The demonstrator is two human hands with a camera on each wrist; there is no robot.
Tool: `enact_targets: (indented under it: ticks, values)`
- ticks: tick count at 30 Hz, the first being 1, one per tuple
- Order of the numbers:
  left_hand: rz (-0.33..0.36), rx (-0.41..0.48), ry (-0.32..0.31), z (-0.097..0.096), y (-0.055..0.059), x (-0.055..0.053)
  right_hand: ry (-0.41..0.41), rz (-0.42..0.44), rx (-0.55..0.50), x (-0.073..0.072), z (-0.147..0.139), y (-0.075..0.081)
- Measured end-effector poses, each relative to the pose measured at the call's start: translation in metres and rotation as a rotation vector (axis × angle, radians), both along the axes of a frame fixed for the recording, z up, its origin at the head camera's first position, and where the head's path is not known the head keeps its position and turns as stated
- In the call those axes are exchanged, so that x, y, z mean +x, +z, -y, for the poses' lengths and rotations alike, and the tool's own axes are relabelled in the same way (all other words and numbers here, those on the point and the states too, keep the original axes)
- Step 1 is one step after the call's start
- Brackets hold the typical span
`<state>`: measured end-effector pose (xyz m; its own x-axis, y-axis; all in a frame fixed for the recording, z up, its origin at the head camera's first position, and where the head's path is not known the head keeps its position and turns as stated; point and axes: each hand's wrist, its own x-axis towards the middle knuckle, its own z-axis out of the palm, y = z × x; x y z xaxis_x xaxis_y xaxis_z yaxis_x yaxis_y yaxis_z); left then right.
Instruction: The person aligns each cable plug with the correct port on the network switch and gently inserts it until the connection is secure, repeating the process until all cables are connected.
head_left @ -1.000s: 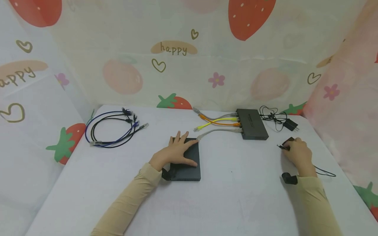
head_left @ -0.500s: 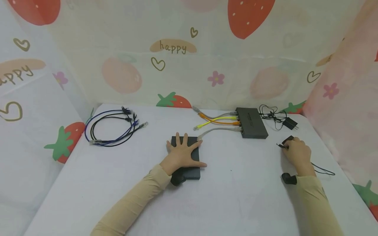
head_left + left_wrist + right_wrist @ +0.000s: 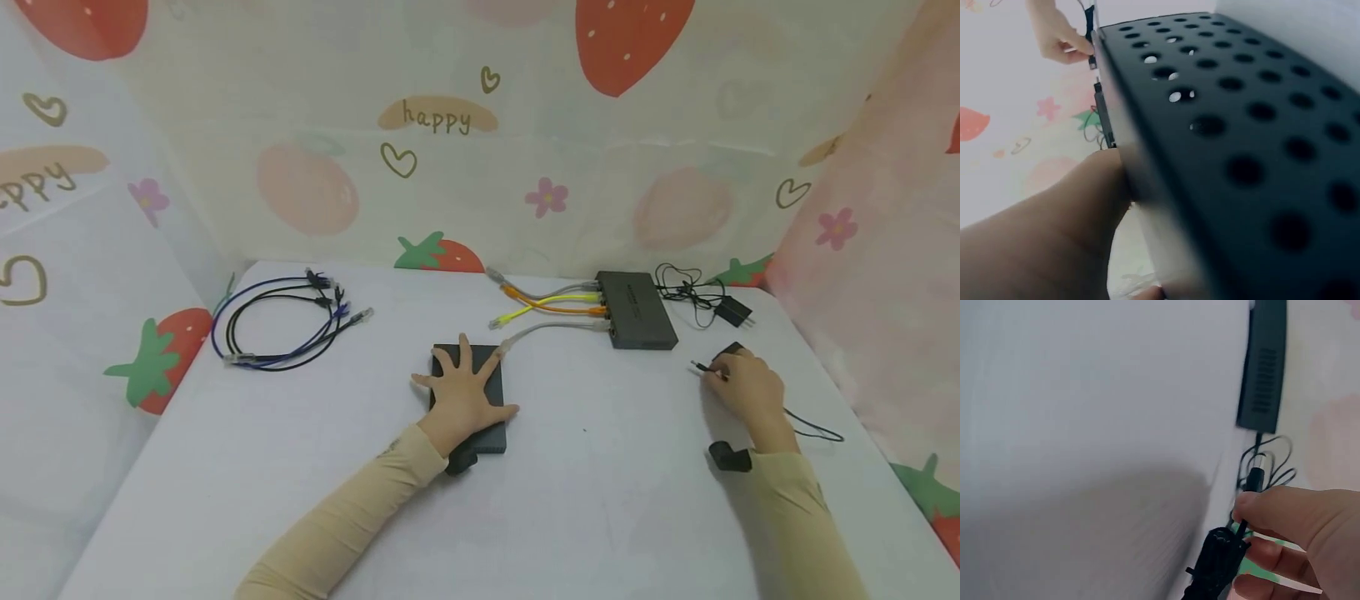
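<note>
In the head view my left hand (image 3: pixel 460 396) rests with fingers spread on top of a black network switch box (image 3: pixel 491 437). Its side, full of round vent holes (image 3: pixel 1260 112), fills much of the left wrist view. Over at the right, my right hand (image 3: pixel 750 390) pinches a black power cord near its barrel plug (image 3: pixel 1256 477) between thumb and fingers. The metal tip points away from the hand. A dark bundle (image 3: pixel 1213 562), part of the same cord and adapter, lies beside the fingers. The adapter block (image 3: pixel 729 350) shows partly past the hand.
A second black switch (image 3: pixel 637 310) stands at the back right, with grey, yellow and orange network cables (image 3: pixel 555 310) plugged in. Its power adapter (image 3: pixel 732 311) and tangled cord lie beside it. Coiled blue and black network cables (image 3: pixel 288 325) lie at the back left.
My left hand has slid right across the first switch, its fingers spreading wider. My right hand stays near the same spot, with the plug now sticking out further left.
</note>
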<state>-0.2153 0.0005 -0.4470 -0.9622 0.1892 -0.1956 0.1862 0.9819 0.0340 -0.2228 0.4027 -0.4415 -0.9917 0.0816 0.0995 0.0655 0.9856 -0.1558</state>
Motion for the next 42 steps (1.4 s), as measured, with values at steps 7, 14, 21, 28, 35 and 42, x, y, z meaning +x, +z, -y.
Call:
enact_targets:
  ticks: [7, 14, 21, 28, 35, 42]
  values:
    - [0.002, -0.104, 0.039, -0.006, 0.004, 0.002, 0.028, -0.014, -0.06, 0.008, 0.02, 0.011]
    - [0.019, -0.164, -0.018, -0.001, 0.006, 0.001, 0.128, 0.011, -0.183, 0.008, 0.041, 0.01]
    - [0.036, -0.132, -0.086, 0.012, 0.006, 0.002, 0.241, -0.033, -0.349, 0.001, 0.068, -0.009]
    - [-0.003, -0.14, -0.225, 0.023, 0.007, 0.005, 0.312, -0.036, -0.426, -0.005, 0.094, -0.015]
    - [0.018, 0.007, -0.247, 0.033, 0.004, 0.004, 0.33, 0.044, -0.475, -0.008, 0.116, -0.019]
    - [0.079, 0.158, -0.215, 0.043, 0.009, 0.004, 0.367, 0.084, -0.525, -0.009, 0.141, -0.019]
